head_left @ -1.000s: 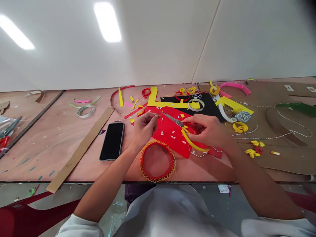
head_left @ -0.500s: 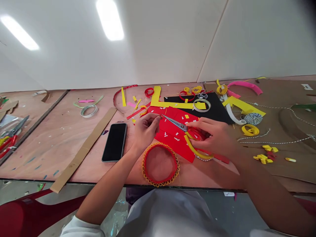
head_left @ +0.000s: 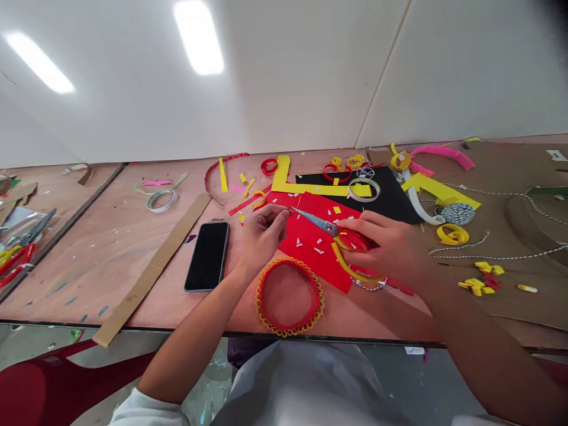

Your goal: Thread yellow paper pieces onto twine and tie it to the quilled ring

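My left hand (head_left: 262, 236) pinches its fingertips together just beside the tip of the scissors (head_left: 316, 220), and anything between them is hidden. My right hand (head_left: 386, 245) is shut on the yellow handles of those scissors, whose steel blades point left across a red paper sheet (head_left: 310, 251). Tiny white and yellow scraps are scattered on that sheet. A red coiled-paper piece (head_left: 357, 239) lies under my right fingers. Below my left wrist rests a red paper ring (head_left: 289, 297) edged with small yellow paper coils.
A black smartphone (head_left: 207, 257) and a long cardboard strip (head_left: 151, 269) lie left of my hands. Behind them are a black sheet (head_left: 390, 201) and yellow paper strips (head_left: 284, 177). Brown cardboard (head_left: 501, 307), twine (head_left: 458, 213) and paper curls cover the right.
The view has shifted, so the table items sit further right. My right hand has moved lower on the scissors, and the blades lie flatter. My left fingertips stay beside the tip.
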`<state>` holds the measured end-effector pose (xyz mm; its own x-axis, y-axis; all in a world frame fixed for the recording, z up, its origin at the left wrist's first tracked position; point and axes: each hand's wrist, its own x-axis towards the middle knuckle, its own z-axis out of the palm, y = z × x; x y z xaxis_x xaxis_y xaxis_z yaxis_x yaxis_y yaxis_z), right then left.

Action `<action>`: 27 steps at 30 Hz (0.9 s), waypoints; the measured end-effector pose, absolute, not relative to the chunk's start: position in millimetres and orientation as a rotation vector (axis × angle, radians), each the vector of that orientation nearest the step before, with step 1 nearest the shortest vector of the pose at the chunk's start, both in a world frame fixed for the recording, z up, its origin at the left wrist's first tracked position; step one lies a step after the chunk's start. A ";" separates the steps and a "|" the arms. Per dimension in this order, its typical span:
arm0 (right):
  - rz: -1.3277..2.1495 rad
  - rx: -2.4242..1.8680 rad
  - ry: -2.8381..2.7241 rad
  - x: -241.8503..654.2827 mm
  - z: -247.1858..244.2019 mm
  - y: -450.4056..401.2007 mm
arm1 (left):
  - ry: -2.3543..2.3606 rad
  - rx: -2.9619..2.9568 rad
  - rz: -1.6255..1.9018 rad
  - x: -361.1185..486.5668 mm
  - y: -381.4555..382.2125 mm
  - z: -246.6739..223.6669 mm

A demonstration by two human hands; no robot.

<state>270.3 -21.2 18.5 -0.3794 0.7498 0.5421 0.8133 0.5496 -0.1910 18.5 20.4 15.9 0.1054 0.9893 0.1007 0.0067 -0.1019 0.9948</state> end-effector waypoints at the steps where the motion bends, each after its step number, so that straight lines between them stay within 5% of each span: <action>1: -0.152 -1.256 -2.204 270.2 18.4 -21.1 | 1.085 1.344 1.199 18.6 20.4 15.7; 18: -0.337 -1.214 -2.272 271.3 15.0 -19.7 | 1.089 1.389 1.182 17.7 20.5 15.6; 27: -0.782 -1.126 -2.341 273.9 7.4 -21.3 | 1.252 1.721 1.230 15.7 23.3 13.2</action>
<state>273.9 -21.3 7.4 -0.5808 0.5641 0.5870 0.8037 0.5123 0.3028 15.7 23.3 13.2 0.0946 0.9491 0.3005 0.3170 -0.3148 0.8946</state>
